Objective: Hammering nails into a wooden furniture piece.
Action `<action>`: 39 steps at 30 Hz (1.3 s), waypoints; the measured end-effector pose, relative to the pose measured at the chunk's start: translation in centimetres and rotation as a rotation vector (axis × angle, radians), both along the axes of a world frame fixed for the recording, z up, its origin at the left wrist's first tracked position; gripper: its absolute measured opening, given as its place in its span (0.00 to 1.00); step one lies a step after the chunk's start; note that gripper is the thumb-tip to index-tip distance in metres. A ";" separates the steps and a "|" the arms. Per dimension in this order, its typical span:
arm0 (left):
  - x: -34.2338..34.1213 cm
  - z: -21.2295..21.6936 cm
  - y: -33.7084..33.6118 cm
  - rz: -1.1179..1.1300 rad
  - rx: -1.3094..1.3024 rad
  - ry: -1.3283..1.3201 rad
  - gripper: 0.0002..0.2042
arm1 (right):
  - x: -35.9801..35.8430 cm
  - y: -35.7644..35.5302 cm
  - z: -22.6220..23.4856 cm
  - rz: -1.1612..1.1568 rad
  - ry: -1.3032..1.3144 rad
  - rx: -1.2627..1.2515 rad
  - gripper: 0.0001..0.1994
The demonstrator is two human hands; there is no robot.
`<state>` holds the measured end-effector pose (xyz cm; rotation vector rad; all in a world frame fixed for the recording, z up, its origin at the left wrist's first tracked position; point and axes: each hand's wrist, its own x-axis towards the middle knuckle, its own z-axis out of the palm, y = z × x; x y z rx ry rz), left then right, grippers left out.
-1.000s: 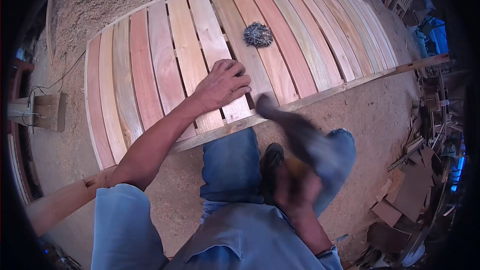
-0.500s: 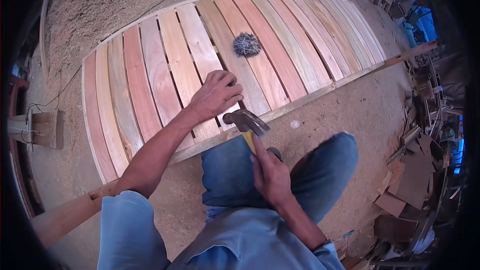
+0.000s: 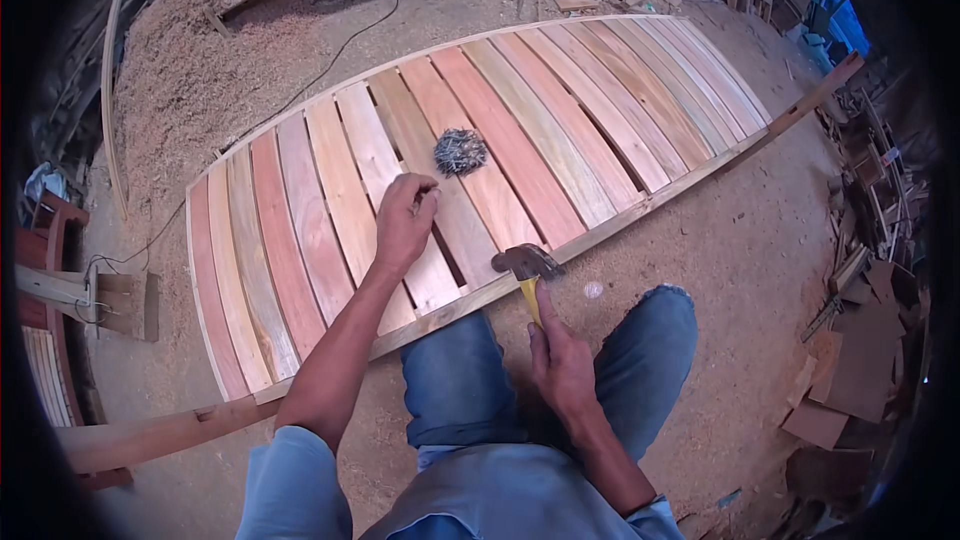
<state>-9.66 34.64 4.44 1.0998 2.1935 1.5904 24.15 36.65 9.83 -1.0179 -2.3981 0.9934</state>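
My right hand (image 3: 565,365) grips the yellow handle of a claw hammer (image 3: 527,261), whose dark metal head is over the near rail of a slatted wooden panel (image 3: 432,322). My left hand (image 3: 405,225) is above the panel's middle slats with its fingers curled together. Whatever the fingertips may hold is too small to make out. Just beyond them, to the right, a heap of loose nails (image 3: 460,152) lies on the slats.
Sawdust (image 3: 160,90) and a dark cable (image 3: 350,35) lie beyond the panel. Scrap boards (image 3: 850,360) are piled along the right side. A wooden post (image 3: 120,305) stands at the left. My knees (image 3: 650,340) are close to the near rail.
My left hand has moved away from the near rail, farther over the slats toward the nails. The hammer has shifted slightly right along the rail. The view has tilted up a little.
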 end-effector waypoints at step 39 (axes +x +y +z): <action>7.5 7.0 -0.9 0.517 -0.189 -0.016 0.09 | 2.3 16.7 -1.9 0.546 -0.047 -0.054 0.38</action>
